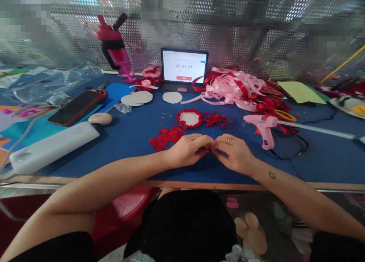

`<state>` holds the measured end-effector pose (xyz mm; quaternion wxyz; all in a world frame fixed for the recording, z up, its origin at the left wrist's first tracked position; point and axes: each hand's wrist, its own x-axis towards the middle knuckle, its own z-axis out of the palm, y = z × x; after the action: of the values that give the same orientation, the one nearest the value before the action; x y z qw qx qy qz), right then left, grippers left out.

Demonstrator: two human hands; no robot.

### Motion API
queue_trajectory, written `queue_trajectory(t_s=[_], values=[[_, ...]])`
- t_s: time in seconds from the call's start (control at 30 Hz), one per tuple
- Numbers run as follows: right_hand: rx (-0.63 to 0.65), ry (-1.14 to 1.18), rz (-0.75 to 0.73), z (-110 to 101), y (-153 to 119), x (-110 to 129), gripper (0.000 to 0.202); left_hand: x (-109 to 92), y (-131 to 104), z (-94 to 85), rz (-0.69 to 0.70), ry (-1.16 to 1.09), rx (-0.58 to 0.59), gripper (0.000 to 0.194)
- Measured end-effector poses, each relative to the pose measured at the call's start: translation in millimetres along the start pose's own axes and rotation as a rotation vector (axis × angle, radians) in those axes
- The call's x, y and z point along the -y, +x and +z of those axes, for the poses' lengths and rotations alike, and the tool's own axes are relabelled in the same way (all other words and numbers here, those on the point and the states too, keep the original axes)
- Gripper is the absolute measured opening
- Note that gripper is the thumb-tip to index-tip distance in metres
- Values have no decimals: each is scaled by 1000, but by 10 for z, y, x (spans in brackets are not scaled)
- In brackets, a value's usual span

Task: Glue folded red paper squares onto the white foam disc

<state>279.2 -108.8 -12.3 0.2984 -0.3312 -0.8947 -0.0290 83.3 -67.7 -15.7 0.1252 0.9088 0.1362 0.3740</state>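
My left hand and my right hand meet fingertip to fingertip above the front of the blue table. Both are closed in a pinch, and whatever lies between the fingers is too small and hidden to name. Just beyond them sits a white disc ringed with small red pieces. Flat red ribbon pieces lie beside my left hand. A pile of small red folded bits is behind my right hand. The pink glue gun rests to the right with a long clear stick in it.
Pink and red ribbons are heaped at the back, beside a tablet showing a timer. White discs lie left of them. A bottle, phone and long white case occupy the left.
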Motion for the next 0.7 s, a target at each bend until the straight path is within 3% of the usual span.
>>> queue_trajectory(t_s=[0.7], values=[[60, 28, 69, 2, 11, -12, 9, 1, 17, -48, -71, -73, 84, 16]])
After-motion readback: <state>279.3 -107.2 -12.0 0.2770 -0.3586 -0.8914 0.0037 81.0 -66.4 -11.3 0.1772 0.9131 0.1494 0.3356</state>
